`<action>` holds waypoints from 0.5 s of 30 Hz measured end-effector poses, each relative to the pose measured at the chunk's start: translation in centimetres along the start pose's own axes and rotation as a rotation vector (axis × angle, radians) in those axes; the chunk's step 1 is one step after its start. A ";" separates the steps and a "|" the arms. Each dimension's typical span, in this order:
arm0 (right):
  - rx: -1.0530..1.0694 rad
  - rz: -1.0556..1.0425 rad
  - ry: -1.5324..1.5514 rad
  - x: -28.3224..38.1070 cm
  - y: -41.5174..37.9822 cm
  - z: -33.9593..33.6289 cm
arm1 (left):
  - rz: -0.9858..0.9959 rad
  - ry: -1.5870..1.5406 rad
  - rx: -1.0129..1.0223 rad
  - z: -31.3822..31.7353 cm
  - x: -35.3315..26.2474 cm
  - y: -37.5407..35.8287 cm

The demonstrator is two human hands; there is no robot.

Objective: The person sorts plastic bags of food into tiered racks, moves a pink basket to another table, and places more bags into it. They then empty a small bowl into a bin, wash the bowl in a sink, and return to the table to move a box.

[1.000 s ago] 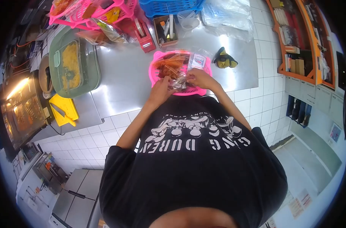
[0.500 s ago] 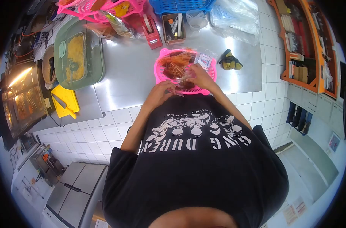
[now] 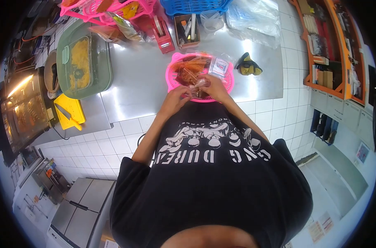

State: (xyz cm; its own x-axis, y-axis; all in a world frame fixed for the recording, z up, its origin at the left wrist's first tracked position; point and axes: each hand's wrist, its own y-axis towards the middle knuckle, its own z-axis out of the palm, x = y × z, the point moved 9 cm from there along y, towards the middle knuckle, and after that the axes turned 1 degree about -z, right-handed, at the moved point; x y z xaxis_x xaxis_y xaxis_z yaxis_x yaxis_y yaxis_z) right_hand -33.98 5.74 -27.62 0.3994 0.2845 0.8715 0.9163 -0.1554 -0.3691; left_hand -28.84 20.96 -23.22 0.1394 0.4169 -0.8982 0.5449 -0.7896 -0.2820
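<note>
A pink plastic basket [image 3: 170, 78] sits at the front edge of the steel table, holding clear bags of orange-brown food [image 3: 189, 73]. Over the basket's front part, my left hand [image 3: 175, 98] and my right hand [image 3: 212, 87] are close together, with their fingers closed on a crinkled clear plastic bag [image 3: 195, 87]. The bag's lower part is hard to make out. Beside my right hand, a packet with a white label [image 3: 219, 67] lies in the basket's right side.
Behind the basket stand a red tape dispenser [image 3: 165, 40], a small box of tools [image 3: 187, 31] and plastic bags [image 3: 254, 20]. A black-yellow cloth item [image 3: 249, 66] lies right. Left are a green tub [image 3: 107, 68] and a knife on a yellow board [image 3: 74, 108].
My right hand has moved slightly down and closer to my left hand over the basket. The bag between them has shifted a little. The whole view has moved slightly.
</note>
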 end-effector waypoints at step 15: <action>-0.371 -0.114 -0.155 1.3 -5.4 -6.7 | 0.181 0.100 -0.107 3.8 -2.1 3.5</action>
State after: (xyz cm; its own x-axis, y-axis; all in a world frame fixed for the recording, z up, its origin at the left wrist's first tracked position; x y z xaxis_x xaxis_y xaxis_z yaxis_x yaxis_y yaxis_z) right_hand -38.62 0.64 -22.34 0.3221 0.4542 0.8306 0.8932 -0.4367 -0.1076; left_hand -30.31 15.58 -23.58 0.3213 0.3191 -0.8916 0.5873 -0.8057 -0.0768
